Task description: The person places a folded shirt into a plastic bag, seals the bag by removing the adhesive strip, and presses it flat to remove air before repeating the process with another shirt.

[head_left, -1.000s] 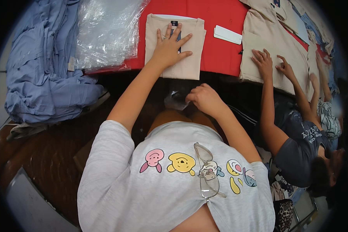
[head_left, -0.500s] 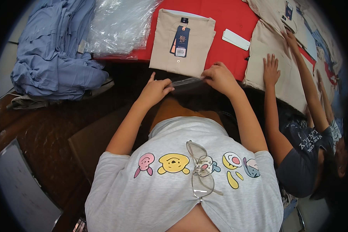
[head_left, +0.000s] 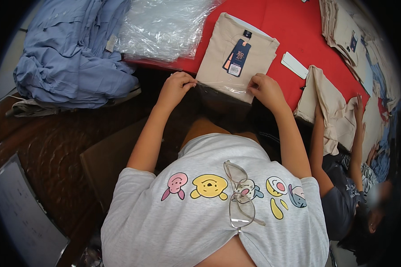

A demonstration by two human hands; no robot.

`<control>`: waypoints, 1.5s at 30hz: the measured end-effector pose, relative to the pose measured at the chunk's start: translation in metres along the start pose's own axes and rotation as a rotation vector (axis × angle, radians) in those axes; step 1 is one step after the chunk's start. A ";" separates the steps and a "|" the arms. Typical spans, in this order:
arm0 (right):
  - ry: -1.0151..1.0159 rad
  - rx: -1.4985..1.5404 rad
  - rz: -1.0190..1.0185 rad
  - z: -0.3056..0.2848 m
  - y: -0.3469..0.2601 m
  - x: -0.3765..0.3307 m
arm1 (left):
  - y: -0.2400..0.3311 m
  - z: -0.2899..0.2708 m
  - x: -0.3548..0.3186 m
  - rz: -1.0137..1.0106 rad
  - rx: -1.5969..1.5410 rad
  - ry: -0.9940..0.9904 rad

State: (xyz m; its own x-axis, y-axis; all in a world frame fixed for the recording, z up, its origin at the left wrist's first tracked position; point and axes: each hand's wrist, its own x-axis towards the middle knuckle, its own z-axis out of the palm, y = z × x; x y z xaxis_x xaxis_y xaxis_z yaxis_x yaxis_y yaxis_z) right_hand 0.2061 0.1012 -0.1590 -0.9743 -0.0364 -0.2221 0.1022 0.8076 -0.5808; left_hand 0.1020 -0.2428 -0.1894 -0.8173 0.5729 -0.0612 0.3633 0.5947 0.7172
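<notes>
A folded beige shirt [head_left: 259, 52] lies at the table's near edge, with dark blue hang tags [head_left: 240, 54] on its front. A clear plastic bag [head_left: 227, 87] is stretched between my hands, its edge lying over the shirt's near end. My left hand [head_left: 176, 86] pinches the bag at the left, by the shirt's near left corner. At the near right corner, my right hand [head_left: 265, 91] has its fingers closed on the bag's other side. The bag's lower part is hard to make out against the dark space below.
Clear plastic bags [head_left: 162, 31] lie in a pile beside blue garments [head_left: 71, 58] on the left. White cards [head_left: 295, 65] rest on the red tabletop [head_left: 294, 26]. At right, a co-worker's hands handle a beige garment [head_left: 329, 95], near a stack of folded beige shirts [head_left: 341, 31].
My hands have brought the bag up onto the shirt's near end. The view has shifted, and the co-worker has lifted and folded part of a beige garment.
</notes>
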 end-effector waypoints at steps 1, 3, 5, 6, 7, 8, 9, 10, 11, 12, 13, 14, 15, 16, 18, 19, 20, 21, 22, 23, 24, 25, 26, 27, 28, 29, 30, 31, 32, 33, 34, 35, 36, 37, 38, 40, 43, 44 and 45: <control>0.000 0.014 -0.003 0.003 -0.002 0.001 | -0.006 -0.002 0.005 0.041 0.055 0.000; -0.001 0.035 0.011 0.008 -0.004 0.003 | -0.015 -0.003 0.014 0.125 0.166 -0.005; 0.013 0.039 0.059 0.007 -0.006 0.003 | -0.009 -0.012 0.023 0.171 0.186 0.007; 0.022 0.061 0.066 0.007 -0.006 0.003 | -0.006 -0.016 0.027 0.194 0.196 0.012; 0.036 0.082 0.075 0.006 -0.005 0.001 | 0.001 -0.023 0.032 0.193 0.164 -0.006; 0.048 0.103 0.084 0.006 -0.002 -0.001 | 0.008 -0.031 0.035 0.190 0.134 -0.026; 0.075 0.120 0.089 0.006 0.001 -0.003 | 0.014 -0.036 0.039 0.189 0.103 -0.047; 0.100 0.139 0.088 0.008 0.003 -0.004 | 0.018 -0.041 0.045 0.225 0.132 -0.051; 0.126 0.159 0.087 0.009 0.005 -0.005 | 0.020 -0.044 0.052 0.263 0.161 -0.056; 0.155 0.143 0.113 0.011 0.006 -0.007 | 0.021 -0.044 0.060 0.303 0.190 -0.063; 0.183 0.128 0.135 0.011 0.005 -0.009 | 0.021 -0.040 0.069 0.316 0.231 -0.071; 0.212 0.113 0.159 0.011 0.005 -0.010 | 0.021 -0.034 0.080 0.329 0.272 -0.080; 0.234 0.121 0.177 0.013 0.006 -0.009 | 0.021 -0.031 0.087 0.344 0.313 -0.089; 0.260 0.120 0.210 0.013 0.010 -0.013 | 0.026 -0.027 0.094 0.338 0.345 -0.124; 0.308 0.136 0.248 0.014 0.019 -0.018 | 0.036 -0.023 0.109 0.327 0.411 -0.191; 0.330 0.152 0.253 0.013 0.019 -0.019 | 0.041 -0.020 0.112 0.345 0.418 -0.176; 0.353 0.167 0.257 0.012 0.019 -0.021 | 0.046 -0.018 0.112 0.362 0.425 -0.160; 0.349 0.158 0.275 0.010 0.019 -0.025 | 0.049 -0.016 0.114 0.378 0.431 -0.143; 0.375 0.139 0.257 0.009 0.017 -0.024 | 0.047 -0.017 0.116 0.457 0.435 -0.119; 0.401 0.120 0.239 0.007 0.017 -0.024 | 0.042 -0.016 0.117 0.535 0.438 -0.094; 0.426 0.100 0.220 0.005 0.016 -0.023 | 0.039 -0.012 0.119 0.612 0.440 -0.067; 0.460 0.087 0.209 0.004 0.015 -0.019 | 0.033 -0.007 0.121 0.625 0.421 -0.078; 0.495 0.073 0.198 0.002 0.014 -0.014 | 0.028 -0.002 0.124 0.638 0.401 -0.089; 0.530 0.059 0.186 0.000 0.014 -0.010 | 0.022 0.002 0.128 0.650 0.381 -0.099; 0.545 0.023 0.144 -0.003 0.017 -0.005 | 0.021 0.004 0.131 0.615 0.370 -0.109; 0.560 -0.013 0.099 -0.006 0.020 0.001 | 0.021 0.006 0.135 0.578 0.359 -0.117; 0.574 -0.049 0.054 -0.010 0.023 0.007 | 0.020 0.007 0.139 0.541 0.348 -0.125; 0.535 -0.050 0.042 -0.011 0.032 0.012 | 0.023 0.006 0.145 0.490 0.343 -0.172; 0.497 -0.051 0.030 -0.011 0.041 0.017 | 0.025 0.005 0.152 0.438 0.337 -0.218; 0.458 -0.053 0.018 -0.011 0.048 0.021 | 0.028 0.003 0.159 0.386 0.332 -0.263; 0.437 -0.056 0.025 -0.014 0.049 0.025 | 0.031 0.003 0.164 0.401 0.356 -0.247; 0.415 -0.059 0.032 -0.018 0.050 0.030 | 0.034 0.004 0.167 0.416 0.379 -0.231; 0.393 -0.063 0.039 -0.023 0.052 0.034 | 0.035 0.004 0.172 0.430 0.403 -0.215; 0.404 -0.103 -0.019 -0.029 0.051 0.038 | 0.035 0.005 0.175 0.481 0.423 -0.153; 0.414 -0.142 -0.077 -0.037 0.050 0.043 | 0.034 0.005 0.179 0.531 0.444 -0.091; 0.397 -0.208 -0.151 -0.045 0.052 0.050 | 0.032 0.004 0.185 0.552 0.454 -0.079; 0.335 -0.233 -0.156 -0.055 0.060 0.060 | 0.031 0.000 0.196 0.489 0.422 -0.185; 0.327 -0.204 -0.130 -0.060 0.060 0.063 | 0.031 -0.003 0.199 0.483 0.412 -0.190; 0.319 -0.175 -0.103 -0.063 0.060 0.066 | 0.030 -0.004 0.202 0.476 0.402 -0.195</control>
State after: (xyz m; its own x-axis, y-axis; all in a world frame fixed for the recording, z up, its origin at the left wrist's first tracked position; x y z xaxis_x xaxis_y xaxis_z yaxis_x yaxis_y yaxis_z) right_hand 0.1353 0.1842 -0.1594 -0.9940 0.0407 0.1017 -0.0081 0.8986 -0.4386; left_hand -0.0536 -0.1112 -0.1774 -0.4431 0.8952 0.0474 0.8355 0.3932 0.3839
